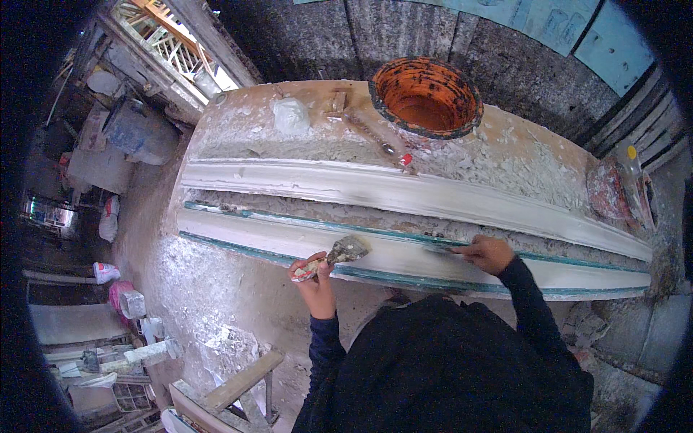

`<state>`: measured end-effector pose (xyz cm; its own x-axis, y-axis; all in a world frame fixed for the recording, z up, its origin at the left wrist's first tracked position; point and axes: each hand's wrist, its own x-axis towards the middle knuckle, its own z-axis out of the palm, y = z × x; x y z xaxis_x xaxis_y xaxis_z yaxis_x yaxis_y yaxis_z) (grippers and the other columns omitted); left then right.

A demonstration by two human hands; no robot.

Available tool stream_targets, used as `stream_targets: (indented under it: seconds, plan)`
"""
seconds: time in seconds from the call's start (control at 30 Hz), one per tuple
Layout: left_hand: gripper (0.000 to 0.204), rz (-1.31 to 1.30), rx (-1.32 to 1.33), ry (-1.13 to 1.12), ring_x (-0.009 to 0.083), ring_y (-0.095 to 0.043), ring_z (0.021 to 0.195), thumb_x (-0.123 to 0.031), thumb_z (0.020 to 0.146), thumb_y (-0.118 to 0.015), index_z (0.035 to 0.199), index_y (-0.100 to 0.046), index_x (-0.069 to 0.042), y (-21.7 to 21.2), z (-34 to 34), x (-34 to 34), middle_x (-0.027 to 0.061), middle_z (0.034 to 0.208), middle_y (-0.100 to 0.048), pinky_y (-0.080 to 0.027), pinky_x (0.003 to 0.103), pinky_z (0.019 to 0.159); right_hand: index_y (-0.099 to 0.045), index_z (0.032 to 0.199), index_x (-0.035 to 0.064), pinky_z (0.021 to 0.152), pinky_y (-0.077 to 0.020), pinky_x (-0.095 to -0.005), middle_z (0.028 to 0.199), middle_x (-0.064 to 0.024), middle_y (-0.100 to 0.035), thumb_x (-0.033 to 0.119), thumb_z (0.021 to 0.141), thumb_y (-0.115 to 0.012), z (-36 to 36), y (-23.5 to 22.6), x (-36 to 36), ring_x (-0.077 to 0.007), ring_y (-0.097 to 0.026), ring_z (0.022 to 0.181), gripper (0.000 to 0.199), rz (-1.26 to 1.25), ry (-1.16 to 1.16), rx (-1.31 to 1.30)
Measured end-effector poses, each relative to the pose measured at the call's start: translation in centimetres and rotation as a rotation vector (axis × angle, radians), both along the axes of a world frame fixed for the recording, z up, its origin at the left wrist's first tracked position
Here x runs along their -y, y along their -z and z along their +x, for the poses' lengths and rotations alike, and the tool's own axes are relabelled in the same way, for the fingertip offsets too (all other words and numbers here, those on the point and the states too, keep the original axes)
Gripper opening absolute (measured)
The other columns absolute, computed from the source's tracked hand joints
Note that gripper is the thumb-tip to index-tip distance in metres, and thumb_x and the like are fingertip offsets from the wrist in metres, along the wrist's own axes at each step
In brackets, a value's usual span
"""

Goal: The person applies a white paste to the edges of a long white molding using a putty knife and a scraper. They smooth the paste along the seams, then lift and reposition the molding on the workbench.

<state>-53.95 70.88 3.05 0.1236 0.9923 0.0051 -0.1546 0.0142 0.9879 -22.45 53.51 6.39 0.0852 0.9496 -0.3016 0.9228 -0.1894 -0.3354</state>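
Observation:
My left hand (pixel 312 273) grips the handle of a putty knife (pixel 345 251) whose plaster-caked blade points right, over the near white plaster strip (pixel 303 244). My right hand (pixel 489 252) presses a small flat scraper blade (pixel 440 249) onto the same strip, further right. The strip lies between green glass edges (pixel 404 278) on a long workbench (pixel 238 126). A second long white plaster moulding (pixel 375 189) runs parallel behind it. Both forearms are in dark sleeves.
An orange, paint-stained bucket (pixel 426 97) stands at the bench's back. A white lump (pixel 291 115) and tools lie beside it, with plaster crumbs (pixel 520 169) all over. A red-stained dish (pixel 606 191) sits at the right end. A blue-grey drum (pixel 141 131) and a wooden stool (pixel 234 393) stand on the floor.

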Motion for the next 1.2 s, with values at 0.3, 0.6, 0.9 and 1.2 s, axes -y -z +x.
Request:
stream_targets:
  seconds: [0.3,0.6,0.9,1.2]
  plan:
    - [0.04,0.04,0.027,-0.016,0.0222,-0.056,0.087,-0.016,0.082,-0.058,0.103,-0.025,-0.01,0.0,-1.1,-0.7,0.0208,0.101,-0.054,-0.05,0.028,0.069,-0.057,0.105,0.0342,0.056,-0.0448,-0.0406,0.077,-0.0087,-0.051,0.029,0.08,-0.051,-4.8,1.3,-7.6,-0.028,-0.055,0.067,0.026,0.094,-0.094,-0.036]
    - [0.039,0.023,0.023,-0.204,0.0238,-0.057,0.086,-0.018,0.083,-0.056,0.106,-0.025,-0.01,-0.5,-3.4,-0.6,0.0215,0.102,-0.053,-0.051,0.029,0.067,-0.055,0.109,0.0367,0.052,-0.0437,-0.0412,0.076,-0.0094,-0.048,0.032,0.079,-0.051,-1.1,-1.1,-1.2,-0.0284,-0.053,0.065,0.03,-0.076,-0.042,0.066]
    - [0.041,0.027,-0.039,-0.204,0.023,-0.057,0.086,-0.018,0.083,-0.056,0.107,-0.024,-0.009,-0.4,-3.6,-1.1,0.0213,0.101,-0.053,-0.051,0.028,0.066,-0.057,0.107,0.0328,0.059,-0.0455,-0.0416,0.078,-0.0109,-0.05,0.024,0.079,-0.051,-0.2,-1.5,-2.3,-0.0289,-0.054,0.071,0.03,-0.116,-0.12,0.023]
    - [0.04,0.036,-0.04,-0.207,0.0221,-0.057,0.085,-0.018,0.082,-0.057,0.105,-0.025,-0.009,0.2,-3.3,-1.3,0.0202,0.099,-0.053,-0.051,0.027,0.065,-0.056,0.107,0.0339,0.058,-0.0445,-0.0416,0.077,-0.0106,-0.049,0.023,0.076,-0.052,-4.2,-0.6,-6.6,-0.0287,-0.053,0.071,0.033,-0.062,-0.118,-0.002]
